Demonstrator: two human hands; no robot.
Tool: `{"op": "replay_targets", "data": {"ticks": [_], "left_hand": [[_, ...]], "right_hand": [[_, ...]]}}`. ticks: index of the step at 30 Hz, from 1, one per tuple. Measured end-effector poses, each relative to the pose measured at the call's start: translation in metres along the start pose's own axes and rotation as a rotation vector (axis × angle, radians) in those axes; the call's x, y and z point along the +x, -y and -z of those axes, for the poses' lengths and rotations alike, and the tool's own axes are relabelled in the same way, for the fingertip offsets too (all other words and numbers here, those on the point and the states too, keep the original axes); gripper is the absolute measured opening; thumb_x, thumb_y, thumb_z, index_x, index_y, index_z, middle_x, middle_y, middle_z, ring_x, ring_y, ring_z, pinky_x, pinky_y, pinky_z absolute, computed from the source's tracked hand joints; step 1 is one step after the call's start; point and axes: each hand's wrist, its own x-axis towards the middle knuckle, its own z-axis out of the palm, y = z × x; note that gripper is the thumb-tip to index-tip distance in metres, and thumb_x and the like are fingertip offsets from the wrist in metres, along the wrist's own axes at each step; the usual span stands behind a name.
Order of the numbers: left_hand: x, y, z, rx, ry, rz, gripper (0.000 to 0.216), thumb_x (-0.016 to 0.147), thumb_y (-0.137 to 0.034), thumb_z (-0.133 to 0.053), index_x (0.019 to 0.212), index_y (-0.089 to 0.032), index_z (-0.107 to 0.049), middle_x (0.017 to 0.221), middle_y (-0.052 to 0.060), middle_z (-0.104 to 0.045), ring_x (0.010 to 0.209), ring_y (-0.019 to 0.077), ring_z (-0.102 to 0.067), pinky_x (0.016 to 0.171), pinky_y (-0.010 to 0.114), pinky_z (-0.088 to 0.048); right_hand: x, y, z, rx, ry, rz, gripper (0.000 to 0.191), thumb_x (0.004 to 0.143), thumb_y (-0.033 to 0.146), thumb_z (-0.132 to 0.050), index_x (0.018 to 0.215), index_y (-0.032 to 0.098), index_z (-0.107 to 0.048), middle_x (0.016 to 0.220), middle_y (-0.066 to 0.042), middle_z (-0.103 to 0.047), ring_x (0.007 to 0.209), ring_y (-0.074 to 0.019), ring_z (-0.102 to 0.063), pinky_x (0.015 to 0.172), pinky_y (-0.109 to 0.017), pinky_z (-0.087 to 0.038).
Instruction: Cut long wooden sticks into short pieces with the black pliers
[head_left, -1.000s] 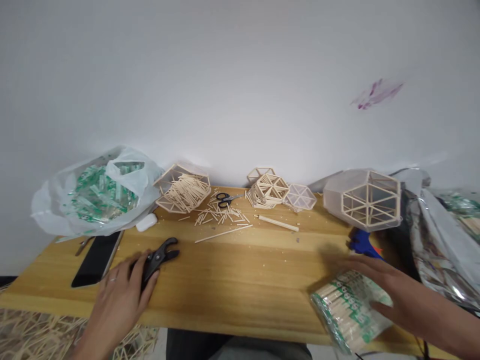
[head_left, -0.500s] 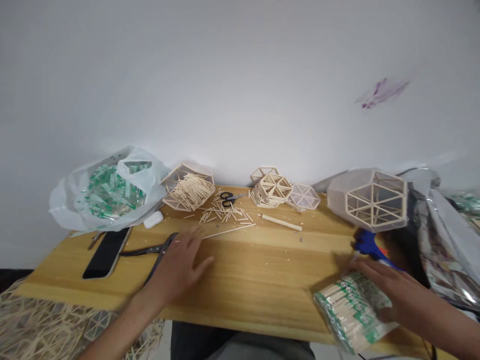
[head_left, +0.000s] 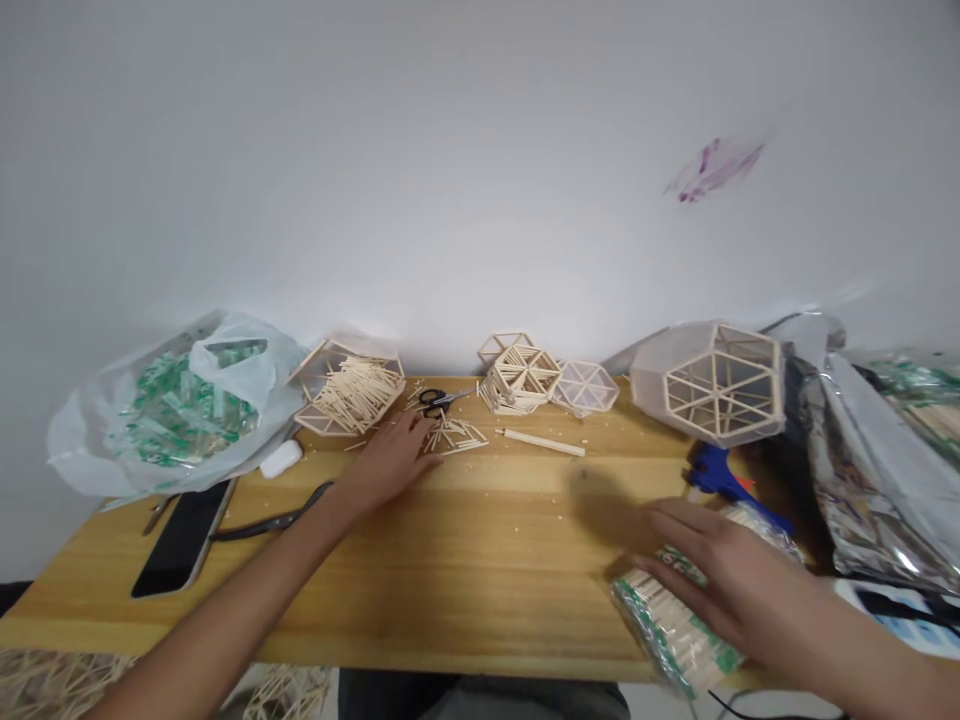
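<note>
My left hand [head_left: 391, 455] lies low over the table beside a scatter of short cut sticks [head_left: 459, 437], its thumb apart from the fingers. Small black-handled scissors [head_left: 437, 402] sit just beyond its fingertips. Under my left wrist are larger dark scissors [head_left: 262, 525], partly covered. My right hand [head_left: 705, 565] is over a clear packet of wooden chopsticks [head_left: 679, 625] with green print, its fingers stretched to the left. Whether its palm touches the packet is hidden. A blue glue gun [head_left: 724, 475] lies just behind that hand.
At the left stand a white plastic bag [head_left: 277, 375] of green wrappers, a phone [head_left: 180, 545] and a white case [head_left: 281, 458]. Along the wall are stick-frame containers [head_left: 386, 365], [head_left: 585, 388] and a larger lantern-like frame [head_left: 667, 365]. Silver foil bags [head_left: 862, 480] fill the right.
My left hand has moved forward to the scattered sticks. My right hand has shifted left across the packet, its fingers now stretched out. The whole view has turned slightly right.
</note>
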Motion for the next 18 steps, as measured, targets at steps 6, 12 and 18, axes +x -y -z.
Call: {"op": "replay_targets", "data": {"ticks": [6,12,18], "left_hand": [[0.013,-0.005,-0.001,0.019,0.051,-0.067,0.02,0.097,-0.028,-0.054,0.113,-0.017,-0.06,0.115,0.014,-0.062,0.105,0.0273,-0.062,0.092,0.042,-0.051],[0.021,-0.017,0.003,0.176,0.156,-0.137,0.027,0.095,-0.009,-0.045,0.119,-0.014,-0.057,0.113,0.015,-0.064,0.1,0.0245,-0.066,0.081,0.035,-0.053],[0.02,-0.032,-0.001,0.329,0.166,-0.146,0.031,0.092,-0.002,-0.041,0.117,-0.009,-0.057,0.112,0.019,-0.062,0.097,0.0259,-0.068,0.077,0.035,-0.055]], "right_hand": [[0.082,0.052,-0.006,0.209,-0.016,0.227,0.021,0.103,0.024,-0.047,0.104,0.02,-0.067,0.093,-0.007,-0.068,0.087,-0.0203,-0.065,0.077,-0.031,-0.051],[0.138,0.079,-0.059,0.442,0.028,0.322,0.011,0.093,0.016,-0.06,0.093,0.018,-0.071,0.086,-0.004,-0.074,0.077,-0.0172,-0.066,0.07,-0.026,-0.047],[0.145,0.083,-0.111,0.627,0.039,0.306,0.014,0.09,0.014,-0.059,0.091,0.016,-0.072,0.073,-0.002,-0.071,0.06,-0.0127,-0.058,0.058,-0.022,-0.041]]}}
